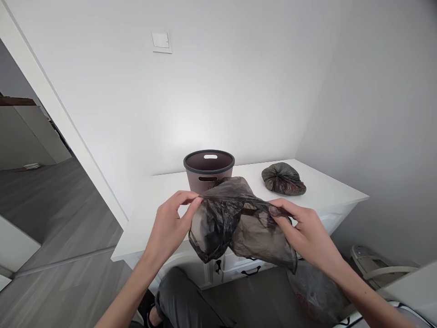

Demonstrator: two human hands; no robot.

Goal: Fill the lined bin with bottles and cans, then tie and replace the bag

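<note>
A thin, dark, see-through plastic bag [262, 234] is stretched between my two hands over the front of the white cabinet. My left hand [174, 216] pinches one edge of it between thumb and fingertips. On the other side, my right hand [300, 225] grips the bag with thumb and fingers closed on the film. Loose folds hang below both hands. Just behind the bag stands a brown trash can [209, 171] with a dark rim and oval handle holes; the bag hides its lower part.
A knotted dark plastic bag [283, 179] with something inside lies at the right on the white cabinet top [164, 189]. Below on the right is another translucent bag [317, 291]. A light switch [161, 42] is on the wall. My knee [184, 296] is close to the cabinet doors.
</note>
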